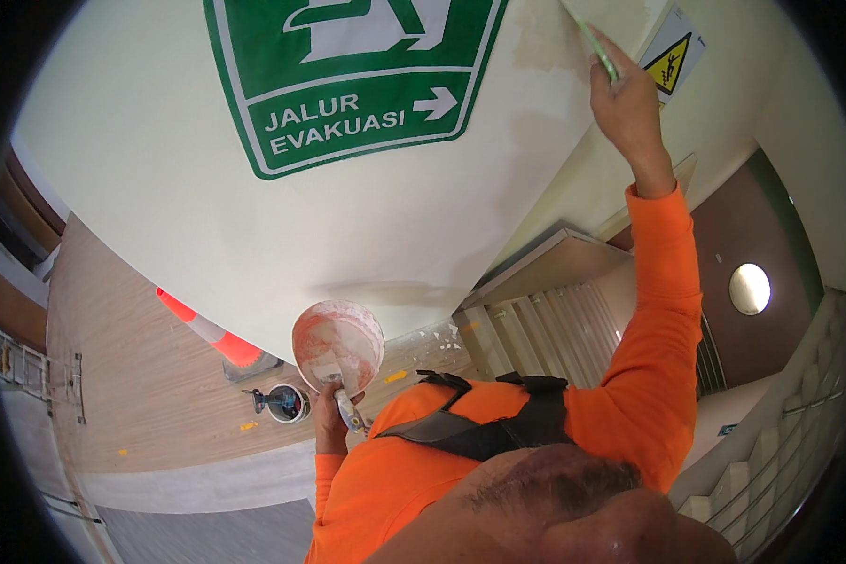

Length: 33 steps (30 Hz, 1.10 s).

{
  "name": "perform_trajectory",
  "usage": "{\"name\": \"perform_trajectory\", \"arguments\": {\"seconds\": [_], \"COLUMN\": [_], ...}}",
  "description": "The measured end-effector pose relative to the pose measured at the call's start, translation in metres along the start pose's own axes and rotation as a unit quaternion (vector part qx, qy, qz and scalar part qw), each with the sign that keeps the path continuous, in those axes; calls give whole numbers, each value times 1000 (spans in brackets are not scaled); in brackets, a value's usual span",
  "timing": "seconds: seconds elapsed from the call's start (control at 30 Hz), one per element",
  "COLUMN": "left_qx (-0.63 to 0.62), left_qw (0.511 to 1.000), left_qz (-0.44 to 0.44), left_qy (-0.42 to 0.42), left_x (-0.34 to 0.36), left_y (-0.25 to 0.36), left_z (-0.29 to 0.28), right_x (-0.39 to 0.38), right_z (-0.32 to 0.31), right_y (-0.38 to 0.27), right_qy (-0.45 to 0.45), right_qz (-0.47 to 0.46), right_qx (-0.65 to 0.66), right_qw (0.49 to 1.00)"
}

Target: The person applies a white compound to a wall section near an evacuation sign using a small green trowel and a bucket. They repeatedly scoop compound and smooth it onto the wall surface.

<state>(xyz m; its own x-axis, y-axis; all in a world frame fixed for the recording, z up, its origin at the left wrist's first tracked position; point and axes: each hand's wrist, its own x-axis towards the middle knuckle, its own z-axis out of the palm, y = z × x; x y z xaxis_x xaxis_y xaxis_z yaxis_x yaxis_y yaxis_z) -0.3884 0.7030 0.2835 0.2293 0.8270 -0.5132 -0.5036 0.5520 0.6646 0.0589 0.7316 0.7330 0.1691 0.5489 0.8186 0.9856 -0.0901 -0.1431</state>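
Observation:
My raised right hand is closed around a thin, flat, green-edged scraper, held near the wall corner beside a patch of discoloured wall. Low in front of my body, my left hand grips the rim of a round pinkish bowl smeared with whitish paste. A putty knife rests with its blade inside the bowl, and its worn handle lies against that same hand. Part of my left fingers is hidden under the bowl.
A green sign covers the white wall, with a yellow warning sign round the corner. Stairs descend at right. On the floor lie white flakes; an orange cone and a small white bucket of tools stand left.

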Motion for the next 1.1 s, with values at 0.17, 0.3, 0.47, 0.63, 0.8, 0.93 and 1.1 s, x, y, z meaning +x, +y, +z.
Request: {"name": "perform_trajectory", "arguments": {"seconds": [0.17,0.3,0.47,0.63,0.8,0.93,1.1], "left_qx": [-3,-5,6,5,4,7,9], "left_qw": [1000,1000,1000,1000,1000,1000,1000], "left_qz": [8,-1,13,10,-4,5,12], "left_qy": [16,-2,7,15,6,16,19], "left_x": [-2,0,-6,-11,-8,-13,-10], "left_y": [-5,-12,-21,-46,-73,-85,-87], "left_z": [18,26,62,105,142,171,179], "right_x": [-4,17,30,41,55,57,32], "right_z": [-8,-11,-2,13,25,36,48], "right_y": [31,92,171,225,267,289,287], "right_qy": [46,126,176,206,225,223,174], "right_qz": [-30,-15,-149,-196,-224,-215,-202], "right_qx": [-10,-21,-146,-174,-173,-196,-200], "right_qw": [998,992,962,943,932,930,943]}}
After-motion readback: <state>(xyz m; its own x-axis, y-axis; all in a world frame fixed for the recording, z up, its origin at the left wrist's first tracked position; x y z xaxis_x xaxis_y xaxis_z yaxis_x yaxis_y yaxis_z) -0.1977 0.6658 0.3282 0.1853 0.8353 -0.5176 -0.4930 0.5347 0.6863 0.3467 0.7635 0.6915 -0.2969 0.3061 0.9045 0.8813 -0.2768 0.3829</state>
